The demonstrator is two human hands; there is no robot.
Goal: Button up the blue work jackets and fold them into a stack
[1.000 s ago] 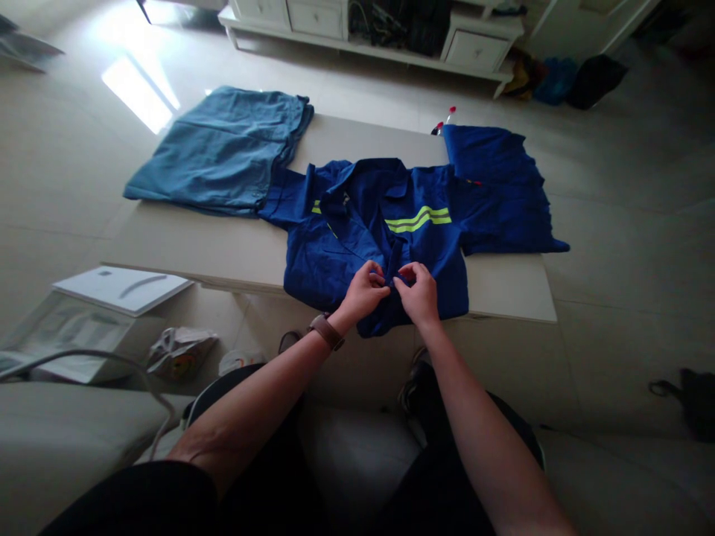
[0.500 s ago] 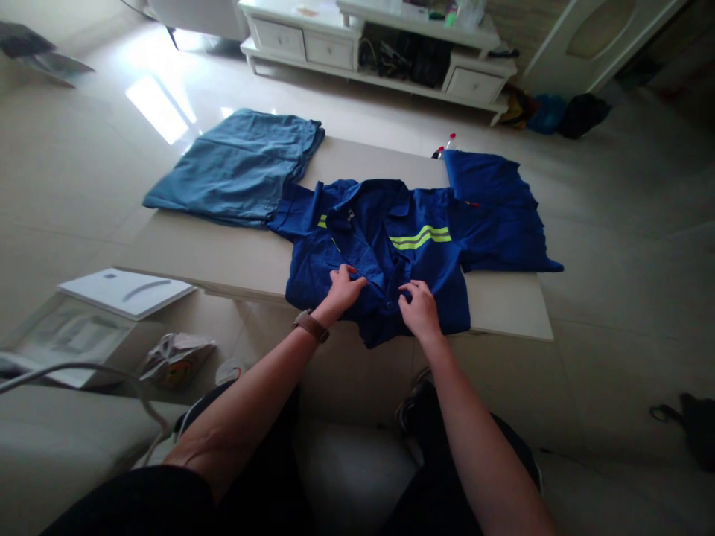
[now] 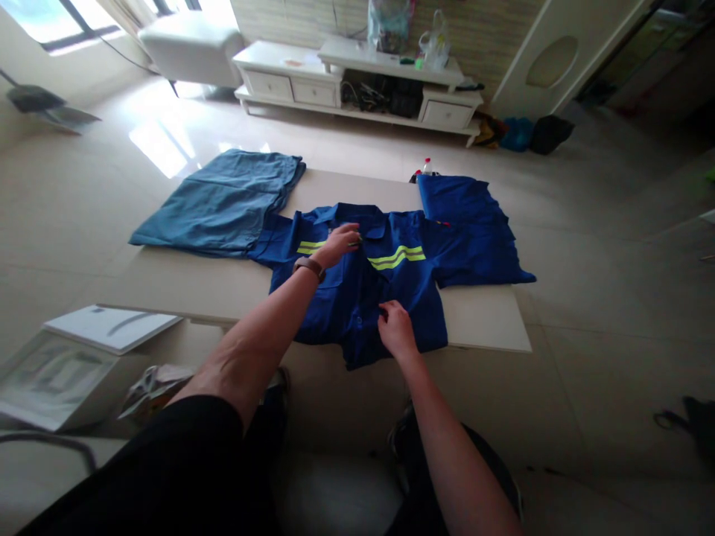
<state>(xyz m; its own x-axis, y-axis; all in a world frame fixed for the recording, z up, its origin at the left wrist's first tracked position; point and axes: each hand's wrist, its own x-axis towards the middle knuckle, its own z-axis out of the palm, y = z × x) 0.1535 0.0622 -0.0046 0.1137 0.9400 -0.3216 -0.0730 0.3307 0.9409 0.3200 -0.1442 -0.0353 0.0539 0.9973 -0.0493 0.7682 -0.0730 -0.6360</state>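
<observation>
A dark blue work jacket with yellow-green reflective bands lies front up on the low table, its collar at the far side and its hem over the near edge. Just below the collar, my left hand pinches the edge of the jacket's front opening. Lower down, at the right of the opening, my right hand has its fingers curled on the cloth; its fingertips are partly hidden. Folded grey-blue cloth lies by the left sleeve. Another folded dark blue cloth overlaps the right sleeve.
The pale low table carries the garments. At the near left stand a white box and a plastic bag. A bottle shows behind the table. Along the far wall is a white TV cabinet.
My left hand has moved up the jacket's front opening toward the collar, and that front panel now lies flatter. My right hand remains near the lower front. The view has tilted up.
</observation>
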